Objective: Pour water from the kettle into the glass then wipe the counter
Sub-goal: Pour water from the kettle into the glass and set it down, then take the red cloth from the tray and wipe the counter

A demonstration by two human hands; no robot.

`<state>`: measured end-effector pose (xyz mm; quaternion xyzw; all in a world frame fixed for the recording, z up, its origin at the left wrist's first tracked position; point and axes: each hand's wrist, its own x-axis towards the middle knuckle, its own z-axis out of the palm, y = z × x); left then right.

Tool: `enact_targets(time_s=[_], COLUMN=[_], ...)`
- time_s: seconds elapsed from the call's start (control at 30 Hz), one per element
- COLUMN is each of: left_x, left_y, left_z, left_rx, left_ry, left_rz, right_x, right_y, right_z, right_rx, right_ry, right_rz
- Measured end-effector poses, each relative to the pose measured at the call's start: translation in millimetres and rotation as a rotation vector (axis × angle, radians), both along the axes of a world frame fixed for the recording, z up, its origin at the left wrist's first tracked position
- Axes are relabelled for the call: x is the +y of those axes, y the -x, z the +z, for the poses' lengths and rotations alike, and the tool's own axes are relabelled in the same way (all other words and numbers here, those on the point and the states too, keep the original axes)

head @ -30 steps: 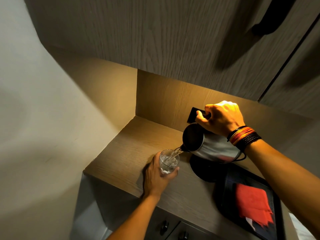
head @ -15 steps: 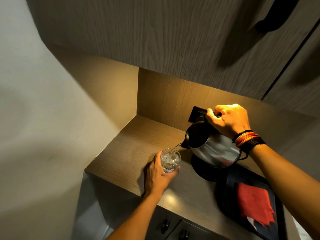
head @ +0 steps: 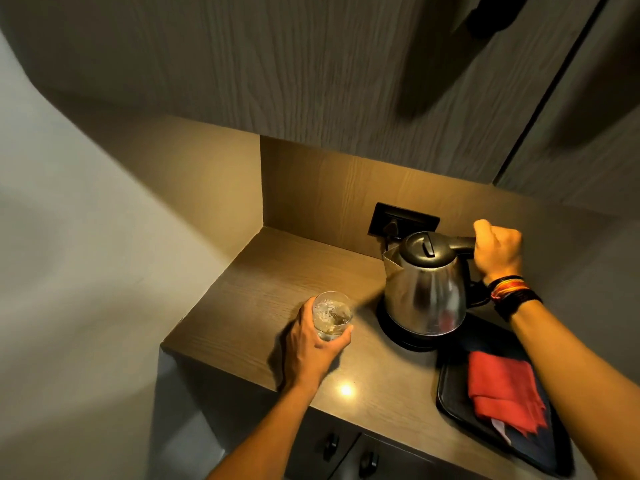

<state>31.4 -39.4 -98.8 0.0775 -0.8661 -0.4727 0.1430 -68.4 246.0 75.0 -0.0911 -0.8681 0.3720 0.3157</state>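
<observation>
the kettle (head: 425,289) stands upright on its base (head: 401,332) on the worktop (head: 277,271), right hand (head: 497,252) wrapped round its handle. left hand (head: 311,344) curls around the glass (head: 331,315) of water beside it. a red cloth (head: 504,393) lies on the tray (head: 450,393).

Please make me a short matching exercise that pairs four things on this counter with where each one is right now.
Things:
1. kettle
2. glass
3. red cloth
4. wall socket

Places:
A. lying on the black tray
B. set in the back panel behind the kettle
C. upright on its black base, handle gripped by the right hand
D. on the counter, wrapped by the left hand

Pairs: 1-C, 2-D, 3-A, 4-B
</observation>
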Motion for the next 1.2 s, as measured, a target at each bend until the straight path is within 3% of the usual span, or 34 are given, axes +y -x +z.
enact_targets(time_s=[0.17,0.37,0.67,1.2], left_x=[3.9,4.8,4.3,4.3], left_y=[1.9,2.1,2.8,3.9], left_z=[-1.1,-2.8,-5.1,-7.7], left_rx=[0.012,0.035,0.048,0.089], left_ry=[-0.047,-0.028,0.004,0.028], left_rz=[-0.011,0.0,0.001,0.007], right_x=[7.8,16.1,30.0,36.3], right_y=[1.4,8.9,15.5,13.1], right_z=[-14.4,-38.5,-50.5,-70.3], right_rx=[-0.01,-0.059,-0.008,0.034], right_ry=[0.232,0.333,0.506,0.524], right_rz=[-0.127,-0.221,-0.146,-0.097])
